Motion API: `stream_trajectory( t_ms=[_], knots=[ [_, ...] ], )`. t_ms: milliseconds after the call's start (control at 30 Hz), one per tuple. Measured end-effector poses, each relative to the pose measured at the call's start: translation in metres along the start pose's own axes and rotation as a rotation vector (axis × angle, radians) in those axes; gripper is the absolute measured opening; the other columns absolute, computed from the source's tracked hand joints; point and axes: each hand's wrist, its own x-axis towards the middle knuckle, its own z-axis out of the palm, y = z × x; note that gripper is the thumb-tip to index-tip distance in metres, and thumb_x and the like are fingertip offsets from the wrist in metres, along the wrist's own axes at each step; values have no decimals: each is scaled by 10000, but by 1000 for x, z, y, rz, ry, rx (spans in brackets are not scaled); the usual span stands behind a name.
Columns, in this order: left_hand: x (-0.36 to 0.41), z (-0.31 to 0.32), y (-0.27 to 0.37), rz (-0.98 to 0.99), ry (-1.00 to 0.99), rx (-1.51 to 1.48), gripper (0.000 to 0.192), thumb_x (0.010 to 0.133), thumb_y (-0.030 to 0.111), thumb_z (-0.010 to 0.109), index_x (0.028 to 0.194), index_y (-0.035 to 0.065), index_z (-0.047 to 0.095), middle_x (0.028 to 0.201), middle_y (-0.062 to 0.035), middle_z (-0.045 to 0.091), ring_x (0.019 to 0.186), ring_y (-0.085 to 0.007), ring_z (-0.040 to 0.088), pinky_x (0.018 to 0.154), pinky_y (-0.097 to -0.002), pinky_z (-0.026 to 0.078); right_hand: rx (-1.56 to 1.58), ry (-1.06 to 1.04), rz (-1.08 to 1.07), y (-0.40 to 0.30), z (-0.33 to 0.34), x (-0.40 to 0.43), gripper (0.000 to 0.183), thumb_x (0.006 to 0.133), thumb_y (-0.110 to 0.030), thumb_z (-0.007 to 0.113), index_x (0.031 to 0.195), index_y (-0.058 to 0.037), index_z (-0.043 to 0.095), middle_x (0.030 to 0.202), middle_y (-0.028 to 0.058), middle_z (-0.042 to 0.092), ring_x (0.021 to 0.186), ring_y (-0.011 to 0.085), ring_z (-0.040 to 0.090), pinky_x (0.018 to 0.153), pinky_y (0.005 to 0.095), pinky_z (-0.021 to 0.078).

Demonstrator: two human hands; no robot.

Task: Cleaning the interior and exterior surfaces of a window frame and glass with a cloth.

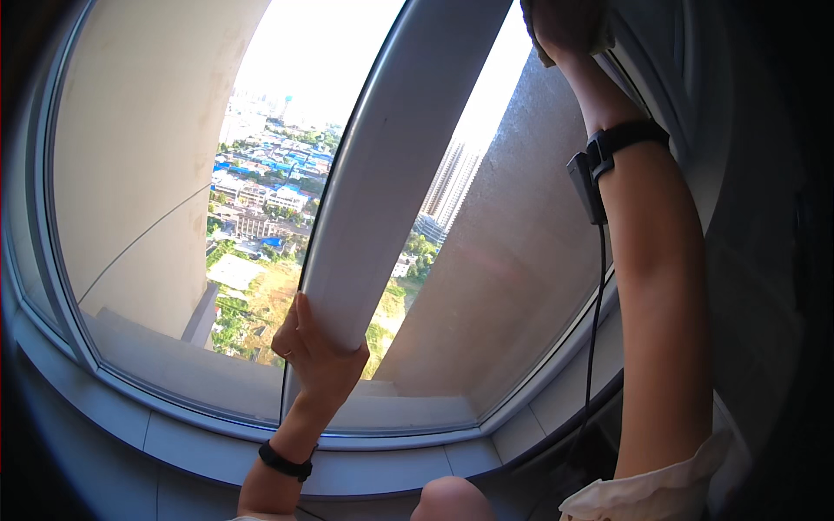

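Note:
My left hand (322,365) grips the lower part of a wide grey window mullion (397,163), its fingers wrapped around the left edge. A dark band (285,462) circles that wrist. At the top edge of the view, my right hand (568,29) lies over a cloth (536,36), and part of it is cut off and in shadow. The cloth is against or very near the right glass pane (515,273), close to the frame on the right. A strap (629,140) on my right forearm carries a small black box (586,187) with a cable.
The black cable (594,325) hangs down beside my right arm. A tiled sill (215,459) curves along the window's bottom, with my knee (453,500) just below it. Left of the mullion is another glass pane (143,215). Buildings and trees lie far below outside.

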Motion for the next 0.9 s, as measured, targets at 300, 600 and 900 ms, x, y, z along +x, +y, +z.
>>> stream_trajectory(
  t_ms=[300,600,900],
  knots=[
    [7,-14,0,1,20,113,935,542,48,650,1360,-7,202,1189,-215,341,1094,-349,309,913,-467,291,123,-16,282,54,16,-50,694,859,-444,442,1367,-19,234,1367,209,298,1260,403,269,1054,467,212],
    [12,-20,8,33,-1,116,983,544,41,659,1390,36,160,1188,-192,320,1090,-345,322,902,-468,332,126,-117,525,170,23,-173,662,858,-409,482,1318,30,298,1290,226,393,1226,349,350,1035,414,267],
    [10,-14,10,-13,48,51,980,540,-7,623,1397,133,170,1268,-141,239,1174,-338,344,986,-489,387,344,-131,720,227,15,-238,732,820,-452,539,1353,-39,254,1290,233,415,1173,355,435,952,372,373]
  ],
)
